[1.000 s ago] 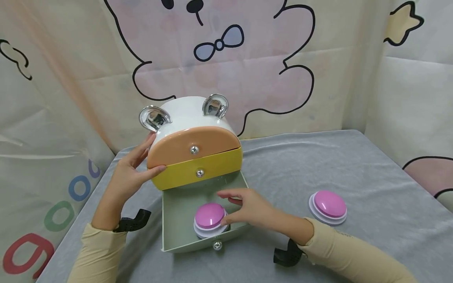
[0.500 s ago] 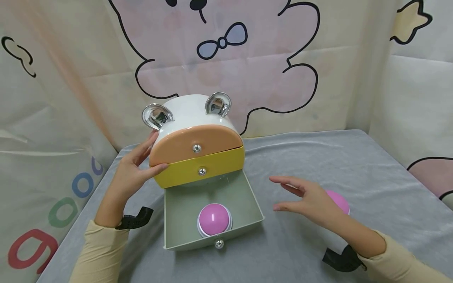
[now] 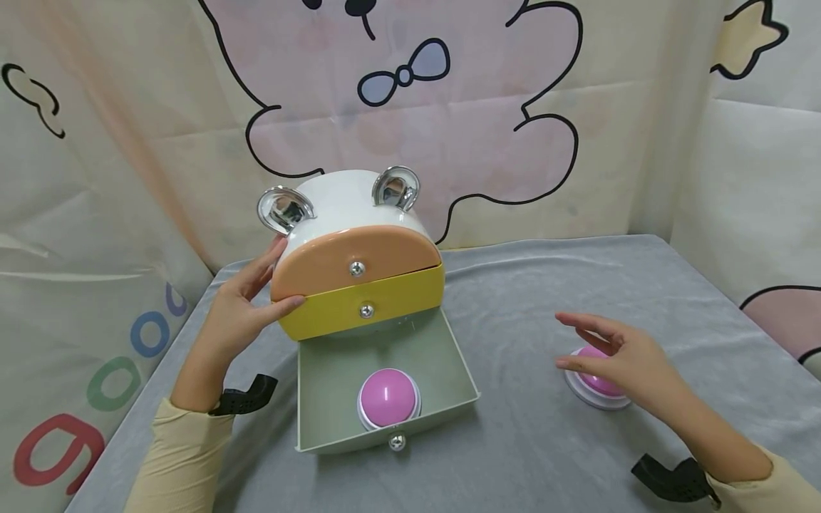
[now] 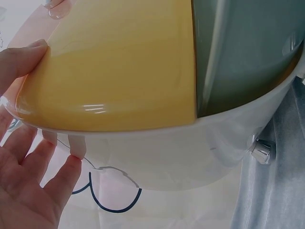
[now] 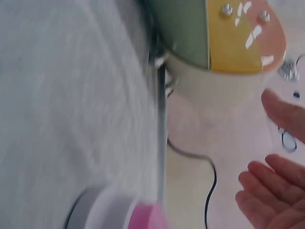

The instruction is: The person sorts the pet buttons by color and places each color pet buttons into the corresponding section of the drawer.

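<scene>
My left hand (image 3: 239, 313) steadies the left side of a small drawer cabinet (image 3: 359, 201), white with silver ears. Its thumb (image 4: 35, 50) lies at the front edge, and its spread fingertips touch the glossy side. Below the orange drawer (image 3: 385, 249) and yellow drawer (image 3: 333, 313), the pulled-out green drawer (image 3: 327, 399) holds a pink dome push light (image 3: 388, 397) on a white base. Over at the right, my right hand (image 3: 631, 360) hovers at a second pink push light (image 3: 596, 392), partly covering it in the head view. Its thumb and fingers are apart with nothing between them.
Grey cloth (image 3: 526, 442) covers the table under everything. Behind it hangs a curtain (image 3: 474, 157) with a cartoon bear print, and more printed curtain (image 3: 64, 299) hangs along the left side. Each wrist wears a black camera mount (image 3: 246, 395).
My right hand has let go of the push light in the green drawer and moved right to the second one. My left hand stays on the cabinet.
</scene>
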Demonstrator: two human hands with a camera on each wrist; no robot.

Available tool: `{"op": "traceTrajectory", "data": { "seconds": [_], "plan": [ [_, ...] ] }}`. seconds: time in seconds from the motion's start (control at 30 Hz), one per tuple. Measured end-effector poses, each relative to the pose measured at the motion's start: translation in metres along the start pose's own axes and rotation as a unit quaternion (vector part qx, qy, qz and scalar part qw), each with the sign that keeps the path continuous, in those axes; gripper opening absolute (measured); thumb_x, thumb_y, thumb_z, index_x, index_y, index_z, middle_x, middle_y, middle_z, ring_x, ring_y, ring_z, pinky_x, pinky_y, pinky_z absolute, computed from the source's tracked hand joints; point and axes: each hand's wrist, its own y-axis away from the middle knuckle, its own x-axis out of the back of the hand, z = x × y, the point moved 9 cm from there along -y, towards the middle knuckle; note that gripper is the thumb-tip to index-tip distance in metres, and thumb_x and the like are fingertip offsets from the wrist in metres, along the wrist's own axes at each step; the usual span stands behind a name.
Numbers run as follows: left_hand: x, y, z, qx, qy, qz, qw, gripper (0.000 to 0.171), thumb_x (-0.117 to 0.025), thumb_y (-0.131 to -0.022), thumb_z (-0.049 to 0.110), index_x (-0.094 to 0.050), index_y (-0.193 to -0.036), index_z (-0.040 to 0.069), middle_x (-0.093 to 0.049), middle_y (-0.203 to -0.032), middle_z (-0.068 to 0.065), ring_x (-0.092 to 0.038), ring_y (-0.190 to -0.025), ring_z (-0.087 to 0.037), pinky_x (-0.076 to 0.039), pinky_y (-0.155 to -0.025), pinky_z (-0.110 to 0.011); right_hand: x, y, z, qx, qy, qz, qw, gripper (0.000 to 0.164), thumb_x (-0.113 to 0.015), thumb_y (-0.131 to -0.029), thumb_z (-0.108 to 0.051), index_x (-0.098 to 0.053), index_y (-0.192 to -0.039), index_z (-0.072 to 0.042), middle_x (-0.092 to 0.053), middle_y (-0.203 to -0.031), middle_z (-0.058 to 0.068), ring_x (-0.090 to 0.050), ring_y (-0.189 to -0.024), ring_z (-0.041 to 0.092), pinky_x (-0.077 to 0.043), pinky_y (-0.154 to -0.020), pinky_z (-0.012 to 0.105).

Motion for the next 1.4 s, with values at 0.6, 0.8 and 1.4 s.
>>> {"op": "traceTrajectory", "data": {
  "seconds": [0.6, 0.8, 1.4],
  "plan": [
    [0.0, 0.001, 0.002, -0.002, 0.005, 0.003, 1.0, 0.078, -0.077, -0.088, 0.024, -0.036, -0.15, 0.044, -0.029, -0.162, 0.015, -0.035, -0.149, -0.03, -0.035, -0.115, -0.062, 0.023, -0.002, 0.064, 0.022, -0.045, -0.011, 0.999, 0.067, -0.08, -0.085, -0.022, -0.051, -0.145, -0.008, -0.055, -0.124, -0.04, -0.043, -0.109, -0.032, -0.047, -0.085, 0.0],
    [0.0, 0.0, 0.002, -0.005, 0.013, 0.004, 0.9999, 0.078, -0.078, -0.087, 0.023, -0.037, -0.15, 0.043, -0.029, -0.162, 0.014, -0.034, -0.149, -0.03, -0.032, -0.115, -0.064, 0.02, -0.004, 0.074, 0.044, -0.051, -0.031, 0.997, 0.071, -0.08, -0.083, -0.014, -0.047, -0.145, 0.001, -0.053, -0.126, -0.039, -0.043, -0.111, -0.031, -0.043, -0.088, -0.003],
    [0.0, 0.0, 0.001, 0.002, 0.007, 0.001, 1.0, 0.078, -0.077, -0.088, 0.025, -0.036, -0.151, 0.044, -0.028, -0.163, 0.014, -0.033, -0.15, -0.031, -0.033, -0.114, -0.066, 0.011, -0.005, 0.097, 0.023, 0.043, -0.05, 0.998, 0.072, -0.084, -0.079, -0.022, -0.054, -0.141, 0.0, -0.054, -0.125, -0.03, -0.037, -0.104, -0.031, -0.043, -0.077, 0.004]
  ]
}}
